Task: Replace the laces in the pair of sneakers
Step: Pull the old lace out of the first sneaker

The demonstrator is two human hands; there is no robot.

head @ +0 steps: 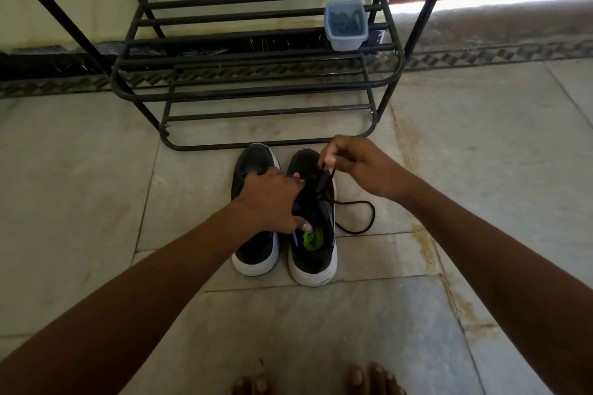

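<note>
Two black sneakers with white soles stand side by side on the floor, toes pointing away from me: the left sneaker point(256, 253) and the right sneaker point(316, 253), which has a green insole. My left hand point(272, 199) lies across both shoes, its fingers spread over the right sneaker's tongue and its thumb at the shoe's opening. My right hand point(359, 167) pinches the black lace point(359, 216) above the right sneaker's eyelets. A loop of that lace lies on the floor to the right of the shoe.
A black metal shoe rack point(256, 90) stands just beyond the sneakers, against the wall. On its shelf sits a translucent blue plastic container point(346, 27) with dark laces inside. My bare toes point(362, 378) show at the bottom edge. Tiled floor lies all around.
</note>
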